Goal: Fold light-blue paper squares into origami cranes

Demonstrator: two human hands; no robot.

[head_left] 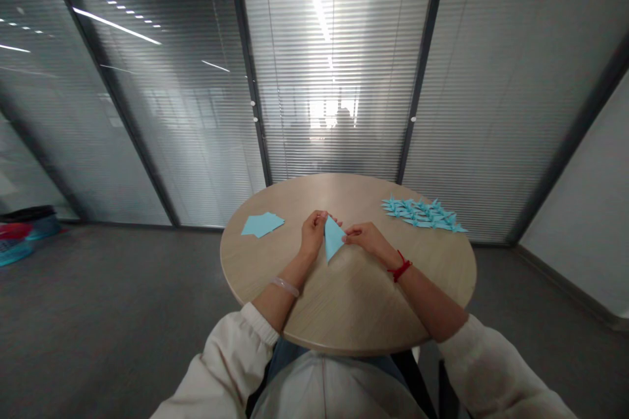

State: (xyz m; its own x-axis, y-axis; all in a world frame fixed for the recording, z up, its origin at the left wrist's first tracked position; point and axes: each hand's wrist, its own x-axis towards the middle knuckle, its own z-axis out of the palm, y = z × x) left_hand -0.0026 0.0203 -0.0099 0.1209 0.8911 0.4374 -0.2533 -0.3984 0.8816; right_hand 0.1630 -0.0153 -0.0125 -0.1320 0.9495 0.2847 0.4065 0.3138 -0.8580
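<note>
A light blue paper folded into a triangle [333,238] stands on the round wooden table [344,301], point toward me. My left hand [313,233] pinches its left edge near the top. My right hand [366,239] pinches its right corner with fingers closed. A pale bracelet circles my left wrist, a red cord my right.
A small stack of flat blue paper sheets [262,224] lies at the table's left. Several folded blue paper cranes [422,214] lie in rows at the far right. Glass walls with blinds stand behind the table. Coloured bins [22,232] sit on the floor far left.
</note>
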